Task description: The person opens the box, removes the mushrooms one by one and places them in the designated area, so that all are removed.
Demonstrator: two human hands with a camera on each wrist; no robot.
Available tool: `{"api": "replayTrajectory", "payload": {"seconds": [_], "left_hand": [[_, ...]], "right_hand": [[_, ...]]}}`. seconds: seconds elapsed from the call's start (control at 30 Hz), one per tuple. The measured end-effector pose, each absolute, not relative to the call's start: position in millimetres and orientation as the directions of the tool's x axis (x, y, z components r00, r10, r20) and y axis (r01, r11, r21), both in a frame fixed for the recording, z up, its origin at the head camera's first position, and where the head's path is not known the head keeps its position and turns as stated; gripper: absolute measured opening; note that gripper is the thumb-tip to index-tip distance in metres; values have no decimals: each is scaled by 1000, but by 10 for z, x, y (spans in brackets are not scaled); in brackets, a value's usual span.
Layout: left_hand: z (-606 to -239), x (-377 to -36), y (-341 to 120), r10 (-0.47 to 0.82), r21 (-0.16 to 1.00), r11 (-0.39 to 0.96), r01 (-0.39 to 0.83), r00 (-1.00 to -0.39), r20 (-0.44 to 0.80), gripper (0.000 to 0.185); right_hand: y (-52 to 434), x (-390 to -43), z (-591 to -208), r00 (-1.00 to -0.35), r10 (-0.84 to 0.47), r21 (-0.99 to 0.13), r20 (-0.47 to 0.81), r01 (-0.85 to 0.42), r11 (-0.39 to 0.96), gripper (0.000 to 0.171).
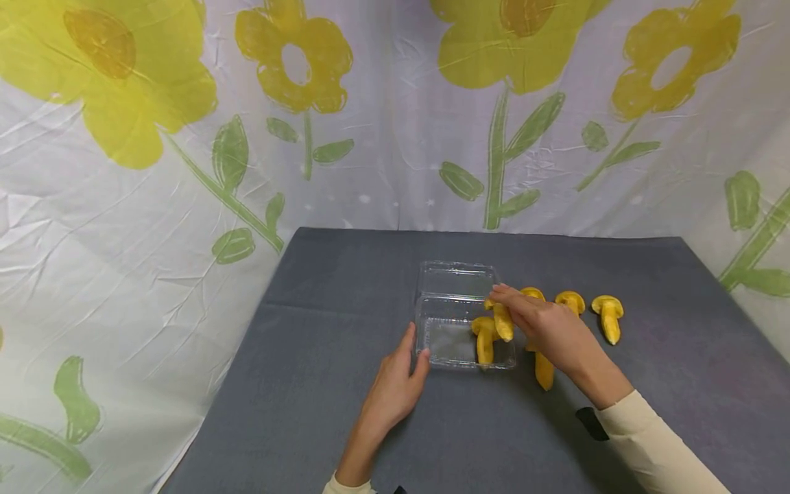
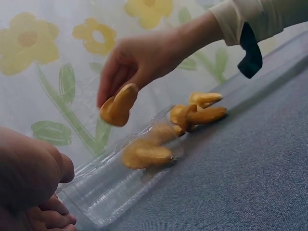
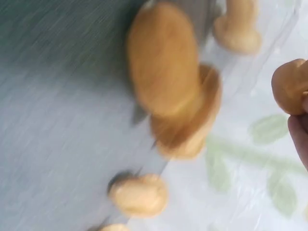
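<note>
A clear plastic container (image 1: 441, 366) with its lid (image 1: 458, 281) folded back lies on the table. My left hand (image 1: 391, 387) holds the container's near left corner, thumb on the rim and fingers along the outer side. My right hand (image 1: 549, 329) pinches a yellow mushroom (image 1: 503, 324) by its cap; in the left wrist view this mushroom (image 2: 118, 106) hangs above the container, touching nothing below. One yellow mushroom (image 1: 485, 346) lies inside, at the right side. Just right of the container, another mushroom (image 1: 544, 372) is partly covered by the right hand.
More yellow mushrooms lie to the right: one mushroom (image 1: 532, 293) behind the right hand, a second mushroom (image 1: 570, 300), and a third mushroom (image 1: 609, 319) farthest right. A grey cloth covers the table (image 1: 327, 329). A flower-printed curtain (image 1: 382, 158) hangs behind it.
</note>
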State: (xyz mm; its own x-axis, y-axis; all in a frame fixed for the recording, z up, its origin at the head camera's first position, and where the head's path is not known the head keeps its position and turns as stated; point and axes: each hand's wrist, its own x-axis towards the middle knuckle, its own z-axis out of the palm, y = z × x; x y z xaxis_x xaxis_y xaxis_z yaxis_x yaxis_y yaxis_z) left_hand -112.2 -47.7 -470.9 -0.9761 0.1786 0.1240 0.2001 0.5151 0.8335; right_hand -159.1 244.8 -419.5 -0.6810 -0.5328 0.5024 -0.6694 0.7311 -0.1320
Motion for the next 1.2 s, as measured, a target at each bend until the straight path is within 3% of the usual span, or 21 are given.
{"api": "replayTrajectory", "payload": {"seconds": [0.57, 0.97, 1.2], "left_hand": [[-4690, -1083, -473, 186, 832, 514, 209, -974, 130, 62], [-4703, -1079, -466, 161, 823, 533, 197, -978, 130, 62], [-4720, -1080, -464, 160, 819, 533, 210, -976, 146, 62]], "right_hand": [[2993, -1425, -4160, -721, -438, -72, 537, -556, 828, 51], [3263, -1300, -4243, -817, -403, -106, 414, -482, 870, 47], [3392, -1250, -4296, -821, -412, -91, 396, -481, 872, 46]]}}
